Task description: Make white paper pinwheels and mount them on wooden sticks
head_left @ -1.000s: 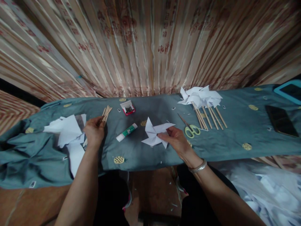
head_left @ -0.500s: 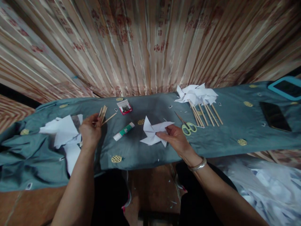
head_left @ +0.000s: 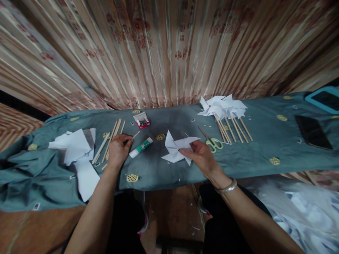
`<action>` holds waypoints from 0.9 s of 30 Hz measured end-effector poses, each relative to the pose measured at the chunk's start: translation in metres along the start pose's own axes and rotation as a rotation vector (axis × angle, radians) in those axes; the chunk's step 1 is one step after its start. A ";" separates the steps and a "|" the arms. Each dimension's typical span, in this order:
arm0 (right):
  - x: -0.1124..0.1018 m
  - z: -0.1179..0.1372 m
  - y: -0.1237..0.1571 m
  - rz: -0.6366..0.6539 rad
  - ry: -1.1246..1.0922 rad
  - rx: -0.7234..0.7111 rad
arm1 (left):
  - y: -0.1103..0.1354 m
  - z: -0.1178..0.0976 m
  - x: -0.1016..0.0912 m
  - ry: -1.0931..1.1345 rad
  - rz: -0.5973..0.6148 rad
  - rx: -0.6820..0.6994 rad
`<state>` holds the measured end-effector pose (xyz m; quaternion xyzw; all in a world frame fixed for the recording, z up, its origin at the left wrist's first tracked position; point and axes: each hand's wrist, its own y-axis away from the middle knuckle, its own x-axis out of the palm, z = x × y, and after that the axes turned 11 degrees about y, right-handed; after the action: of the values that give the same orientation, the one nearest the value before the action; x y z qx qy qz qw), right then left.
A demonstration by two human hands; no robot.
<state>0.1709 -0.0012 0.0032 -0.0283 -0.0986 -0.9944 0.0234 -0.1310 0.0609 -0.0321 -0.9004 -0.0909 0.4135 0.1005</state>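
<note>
Between the thumb and fingers of my right hand (head_left: 202,157) is a white paper pinwheel (head_left: 173,150), with a small dark pin at its centre. My left hand (head_left: 120,148) is closed on a thin wooden stick (head_left: 136,134), whose tip pokes out to the right past the fingers. Several more wooden sticks (head_left: 113,135) lie on the cloth just left of that hand. A green and white glue stick (head_left: 141,147) lies between my two hands. Behind it stands an open small red box (head_left: 143,122) of metal pins.
Finished pinwheels on sticks (head_left: 225,107) lie at the back right, with green-handled scissors (head_left: 214,144) in front. White paper pieces (head_left: 72,146) are at the left. A dark phone (head_left: 312,131) and a blue-framed tablet (head_left: 324,99) rest at the right.
My left hand has moved right, away from the loose sticks, and now has a single stick in its fingers. My right hand keeps hold of the pinwheel.
</note>
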 end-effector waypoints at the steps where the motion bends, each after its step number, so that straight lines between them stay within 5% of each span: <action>1: 0.001 0.001 0.001 -0.004 0.020 -0.014 | -0.001 -0.003 -0.005 0.024 -0.013 -0.018; 5: 0.002 0.007 0.014 -0.035 0.184 -0.104 | 0.005 -0.033 -0.027 0.169 -0.222 -0.040; 7: 0.002 0.014 0.025 -0.091 0.367 -0.193 | 0.019 -0.056 -0.028 0.331 -0.223 -0.027; 12: 0.002 0.032 0.052 -0.132 0.760 -0.633 | 0.062 -0.106 0.003 0.938 0.170 -0.318; 17: 0.005 0.039 0.061 -0.060 0.827 -0.838 | 0.074 -0.126 0.013 1.106 0.377 -0.439; 22: 0.005 0.047 0.068 0.019 0.739 -0.807 | 0.063 -0.128 0.009 1.185 0.344 -0.530; 27: 0.008 0.052 0.072 0.034 0.526 -0.581 | 0.062 -0.129 0.019 1.243 0.369 -0.573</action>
<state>0.1694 -0.0621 0.0690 0.2206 0.1969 -0.9537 0.0555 -0.0158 -0.0077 0.0205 -0.9614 0.0320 -0.2068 -0.1785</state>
